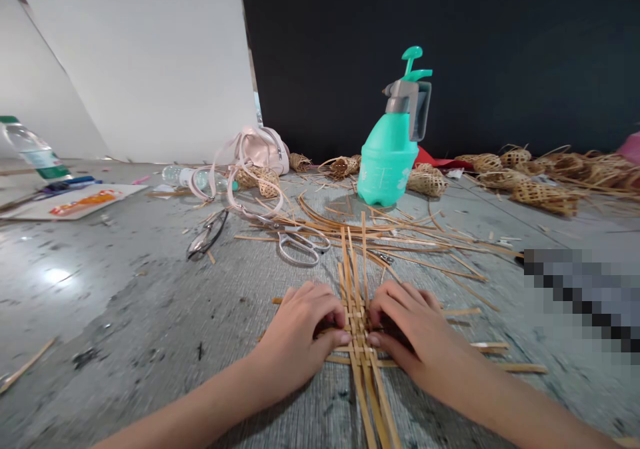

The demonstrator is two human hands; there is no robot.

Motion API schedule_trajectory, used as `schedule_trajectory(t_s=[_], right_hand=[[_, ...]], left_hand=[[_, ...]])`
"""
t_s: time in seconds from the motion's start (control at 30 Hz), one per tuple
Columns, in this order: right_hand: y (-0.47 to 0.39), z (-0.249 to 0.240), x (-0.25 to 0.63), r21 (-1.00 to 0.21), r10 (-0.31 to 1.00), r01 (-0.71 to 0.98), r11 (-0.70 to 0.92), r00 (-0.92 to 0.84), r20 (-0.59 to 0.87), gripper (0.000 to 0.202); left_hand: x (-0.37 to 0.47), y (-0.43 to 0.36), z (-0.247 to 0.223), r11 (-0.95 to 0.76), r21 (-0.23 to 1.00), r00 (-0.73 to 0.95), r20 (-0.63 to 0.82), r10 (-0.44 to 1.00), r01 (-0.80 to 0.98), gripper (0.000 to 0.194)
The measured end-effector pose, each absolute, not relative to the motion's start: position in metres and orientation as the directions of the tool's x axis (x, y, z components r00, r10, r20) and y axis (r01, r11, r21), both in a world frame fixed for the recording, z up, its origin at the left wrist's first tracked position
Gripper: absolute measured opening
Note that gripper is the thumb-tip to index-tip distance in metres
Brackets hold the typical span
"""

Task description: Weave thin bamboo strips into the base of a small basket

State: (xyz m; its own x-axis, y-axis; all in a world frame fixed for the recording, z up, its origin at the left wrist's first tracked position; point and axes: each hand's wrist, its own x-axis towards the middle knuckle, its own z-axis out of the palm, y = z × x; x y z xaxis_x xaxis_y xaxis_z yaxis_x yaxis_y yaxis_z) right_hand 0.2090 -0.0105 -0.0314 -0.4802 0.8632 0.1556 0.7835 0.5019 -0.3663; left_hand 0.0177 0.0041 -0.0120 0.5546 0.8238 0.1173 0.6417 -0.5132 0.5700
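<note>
Between the left hand (pixel 305 322) and the right hand (pixel 413 322), a small weave of flat tan strips (pixel 359 326) lies on the grey surface (pixel 160 316), its long ends running away from and towards the person, and its crosswise ends passing under or beside both hands. The left hand is curled at the weave's left edge, a narrow gap between thumb and forefinger; the right hand mirrors it at the right edge. Whether either pinches a strip, I cannot tell. Beyond the left hand lie grey-handled scissors (pixel 300 248), with a pair of glasses (pixel 206 237) to their left. Loose strips (pixel 410 237) are scattered ahead of both hands, and past them a teal spray bottle (pixel 384 159) stands upright. Farther beyond the left hand sit a pale pink bag (pixel 260 149) and a clear bottle (pixel 200 180) on its side. Well beyond the right hand, woven tan pieces (pixel 543 197) lie in a heap. Nearer, to its right, a pixelated object (pixel 590 289) is too obscured to identify.
</note>
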Motion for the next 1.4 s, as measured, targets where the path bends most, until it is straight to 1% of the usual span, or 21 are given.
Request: schedule_trajectory(t_s=[0.2,0.33,0.57,0.67,0.73,0.8,0.87,0.97,1.1,1.17,1.23,1.3,1.33,1.4], right_hand=[[-0.011,-0.029,0.208,-0.4,0.873,0.781,0.479,-0.469,0.132,0.012],[-0.012,-0.03,0.209,-0.382,0.864,0.779,0.498,-0.483,0.142,0.01],[-0.011,-0.031,0.209,-0.365,0.851,0.77,0.523,-0.497,0.17,0.012],[-0.015,-0.031,0.21,-0.338,0.848,0.777,0.531,-0.489,0.206,0.009],[-0.019,-0.029,0.21,-0.31,0.841,0.783,0.539,-0.48,0.25,0.011],[-0.025,-0.027,0.21,-0.308,0.845,0.79,0.53,-0.46,0.273,0.013],[-0.031,-0.026,0.209,-0.326,0.861,0.799,0.505,-0.441,0.253,0.011],[-0.035,-0.025,0.21,-0.361,0.888,0.811,0.46,-0.428,0.171,0.008],[-0.032,-0.025,0.213,-0.456,0.889,0.778,0.433,-0.453,0.072,0.011],[-0.029,-0.025,0.213,-0.496,0.887,0.76,0.421,-0.458,0.052,0.013],[-0.027,-0.026,0.211,-0.507,0.89,0.753,0.419,-0.45,0.067,0.015],[-0.026,-0.03,0.209,-0.48,0.893,0.763,0.434,-0.434,0.119,0.017],[-0.026,-0.033,0.208,-0.447,0.891,0.774,0.449,-0.425,0.159,0.018],[-0.028,-0.041,0.205,-0.328,0.869,0.808,0.49,-0.424,0.256,0.016]], left_hand=[[0.019,0.004,-0.009,-0.494,0.567,0.542,0.098,0.835,0.659,0.01],[0.019,0.004,-0.008,-0.504,0.559,0.556,0.09,0.826,0.659,0.012],[0.017,0.004,-0.013,-0.523,0.547,0.557,0.119,0.822,0.654,0.01],[0.016,0.002,-0.014,-0.544,0.546,0.557,0.162,0.814,0.636,0.01],[0.015,-0.001,-0.014,-0.566,0.545,0.561,0.198,0.804,0.619,0.009],[0.013,-0.005,-0.014,-0.582,0.542,0.576,0.206,0.791,0.606,0.008],[0.012,-0.007,-0.012,-0.58,0.536,0.588,0.182,0.789,0.613,0.007],[0.011,-0.009,-0.01,-0.554,0.535,0.58,0.139,0.802,0.638,0.007],[0.012,-0.008,-0.01,-0.48,0.579,0.549,0.066,0.833,0.659,0.009],[0.013,-0.007,-0.011,-0.452,0.594,0.528,0.052,0.848,0.666,0.009],[0.013,-0.007,-0.012,-0.443,0.598,0.515,0.057,0.855,0.668,0.01],[0.014,-0.008,-0.012,-0.442,0.599,0.513,0.059,0.856,0.668,0.01],[0.014,-0.008,-0.012,-0.441,0.598,0.512,0.058,0.857,0.669,0.01],[0.014,-0.008,-0.013,-0.444,0.596,0.516,0.059,0.855,0.669,0.01]])
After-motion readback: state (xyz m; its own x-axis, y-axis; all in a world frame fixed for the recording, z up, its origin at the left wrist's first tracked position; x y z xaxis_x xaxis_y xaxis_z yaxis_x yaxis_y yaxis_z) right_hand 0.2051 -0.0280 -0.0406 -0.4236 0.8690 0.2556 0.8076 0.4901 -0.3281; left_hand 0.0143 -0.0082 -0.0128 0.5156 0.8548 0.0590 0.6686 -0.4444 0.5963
